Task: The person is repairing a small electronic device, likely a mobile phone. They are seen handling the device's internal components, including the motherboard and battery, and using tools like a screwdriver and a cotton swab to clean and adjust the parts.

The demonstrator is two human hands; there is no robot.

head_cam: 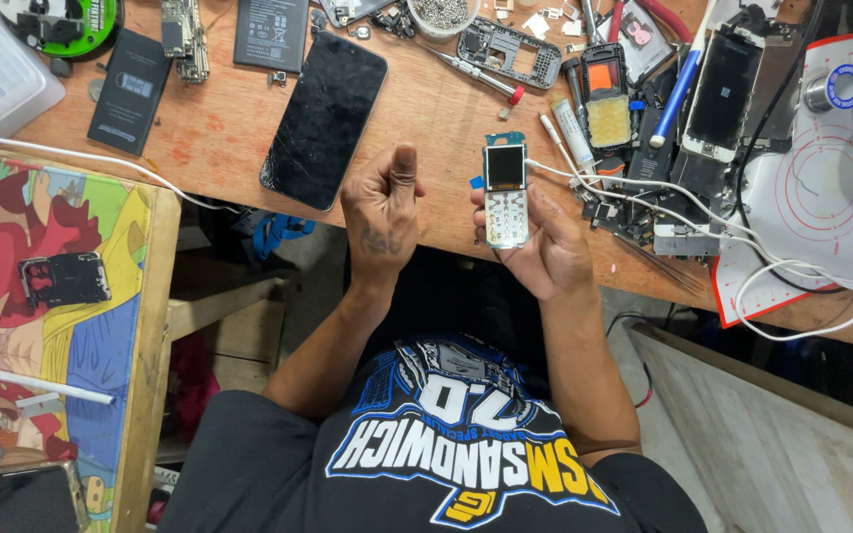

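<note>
The small phone (505,193) sits stripped of its cover, bare board and keypad showing, gripped in the right hand (542,245), while the left hand (381,212) hovers beside it, fingers curled shut and empty, reassembly seemingly not begun.

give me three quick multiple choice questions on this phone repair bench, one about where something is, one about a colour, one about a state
1. Where does the big black smartphone lie?
A. on the wooden bench beyond the left hand
B. in the right hand
C. on the white mat

2. What colour is the handle of the long tool leaning by the white-framed phone?
A. green
B. blue
C. yellow

3. How is the small keypad phone right now?
A. closed in its full case
B. lying flat on the bench
C. stripped of its front cover, held up in the right hand

Answers
1: A, it rests face up on the bench just past the left hand.
2: B, the handle is plainly blue.
3: C, bare board and keypad show, and the right fingers grip its edges.
</note>
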